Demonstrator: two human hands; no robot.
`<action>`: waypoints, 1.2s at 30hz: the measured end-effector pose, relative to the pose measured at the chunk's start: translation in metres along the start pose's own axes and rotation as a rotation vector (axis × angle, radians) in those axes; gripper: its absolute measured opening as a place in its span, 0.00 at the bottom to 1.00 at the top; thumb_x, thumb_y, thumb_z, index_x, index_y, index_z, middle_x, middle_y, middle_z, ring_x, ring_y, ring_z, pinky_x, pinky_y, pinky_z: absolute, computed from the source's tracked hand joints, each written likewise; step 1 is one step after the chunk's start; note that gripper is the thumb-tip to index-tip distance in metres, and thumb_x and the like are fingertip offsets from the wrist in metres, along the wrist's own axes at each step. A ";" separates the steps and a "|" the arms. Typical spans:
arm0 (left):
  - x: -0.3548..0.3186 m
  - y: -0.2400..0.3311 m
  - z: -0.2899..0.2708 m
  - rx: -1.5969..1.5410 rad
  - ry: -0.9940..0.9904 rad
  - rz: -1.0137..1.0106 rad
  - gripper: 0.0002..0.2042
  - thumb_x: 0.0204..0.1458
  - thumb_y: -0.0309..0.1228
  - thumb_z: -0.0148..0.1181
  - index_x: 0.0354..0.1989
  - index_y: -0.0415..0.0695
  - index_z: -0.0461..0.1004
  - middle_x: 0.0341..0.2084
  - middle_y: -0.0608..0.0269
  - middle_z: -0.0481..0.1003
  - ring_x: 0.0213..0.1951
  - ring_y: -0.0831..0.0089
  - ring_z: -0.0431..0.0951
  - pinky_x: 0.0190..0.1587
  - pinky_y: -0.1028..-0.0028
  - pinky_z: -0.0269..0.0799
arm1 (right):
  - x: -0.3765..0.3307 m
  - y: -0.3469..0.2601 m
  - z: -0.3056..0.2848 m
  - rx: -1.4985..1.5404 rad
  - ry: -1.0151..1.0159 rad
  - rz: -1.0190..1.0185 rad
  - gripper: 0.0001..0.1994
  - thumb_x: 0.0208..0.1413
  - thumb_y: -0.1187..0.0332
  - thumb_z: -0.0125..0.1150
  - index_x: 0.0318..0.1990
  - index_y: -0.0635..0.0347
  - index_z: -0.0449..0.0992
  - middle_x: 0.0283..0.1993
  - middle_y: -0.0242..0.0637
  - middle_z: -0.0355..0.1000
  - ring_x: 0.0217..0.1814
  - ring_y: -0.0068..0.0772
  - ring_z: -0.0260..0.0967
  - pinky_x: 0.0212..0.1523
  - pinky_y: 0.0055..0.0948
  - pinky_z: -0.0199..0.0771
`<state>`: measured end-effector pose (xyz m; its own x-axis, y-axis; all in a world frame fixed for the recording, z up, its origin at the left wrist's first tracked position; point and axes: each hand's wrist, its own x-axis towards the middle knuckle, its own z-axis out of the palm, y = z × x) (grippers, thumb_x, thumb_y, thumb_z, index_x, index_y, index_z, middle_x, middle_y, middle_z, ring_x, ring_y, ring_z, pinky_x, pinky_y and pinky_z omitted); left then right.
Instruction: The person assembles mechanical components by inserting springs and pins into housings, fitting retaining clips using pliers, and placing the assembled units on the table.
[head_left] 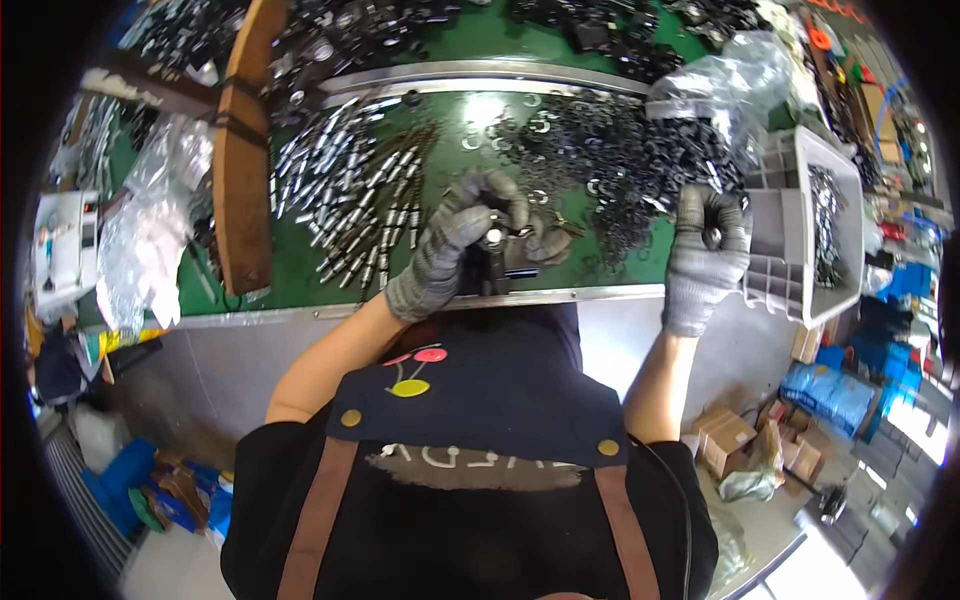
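Steady your half-curled left hand [442, 248] at the black holder [494, 272]; its hold cannot be told. Your right hand [702, 262] curls around a dark part [713, 238]; grip it securely.

To the left of the left fingers [510, 200] I can see a brown wooden board [241, 180] with dark bands across it, and past it a crumpled clear plastic bag [150, 240]. Farther out on that side I make out a white box [68, 245]. Beyond the fingers of both hands, a metal rail [480, 70] crosses the bench, and behind it I see black parts [350, 35] heaped up. Another clear bag [735, 80] lies beyond the right fingers [692, 205]. Well below and to the right of those, I get a cardboard box [724, 437] and a blue package [825, 393].
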<state>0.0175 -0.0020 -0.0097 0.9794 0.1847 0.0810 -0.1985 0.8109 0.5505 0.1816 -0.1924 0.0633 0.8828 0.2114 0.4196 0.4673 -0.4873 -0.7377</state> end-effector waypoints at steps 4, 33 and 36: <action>-0.003 -0.006 -0.004 -0.052 0.019 -0.033 0.20 0.59 0.43 0.60 0.55 0.48 0.66 0.42 0.58 0.70 0.47 0.64 0.72 0.61 0.60 0.67 | -0.008 0.085 0.010 -0.659 -0.177 0.259 0.15 0.45 0.59 0.78 0.31 0.60 0.81 0.35 0.41 0.74 0.42 0.39 0.72 0.45 0.32 0.74; -0.007 -0.008 -0.016 0.277 -0.029 0.107 0.24 0.56 0.37 0.64 0.58 0.45 0.63 0.43 0.67 0.70 0.47 0.78 0.70 0.54 0.74 0.68 | 0.009 -0.097 0.050 0.308 -0.911 -0.505 0.26 0.48 0.63 0.76 0.53 0.58 0.70 0.44 0.36 0.70 0.38 0.29 0.69 0.37 0.25 0.75; -0.005 -0.007 -0.010 0.168 -0.060 0.098 0.31 0.53 0.44 0.67 0.60 0.44 0.63 0.47 0.63 0.72 0.48 0.75 0.71 0.56 0.72 0.69 | -0.015 -0.107 0.045 1.087 -0.491 -0.042 0.29 0.46 0.65 0.78 0.53 0.56 0.68 0.45 0.33 0.69 0.39 0.24 0.67 0.37 0.22 0.74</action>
<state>0.0139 -0.0028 -0.0219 0.9572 0.2205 0.1873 -0.2887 0.6855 0.6684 0.1206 -0.1051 0.1115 0.6796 0.6265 0.3817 0.0839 0.4505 -0.8888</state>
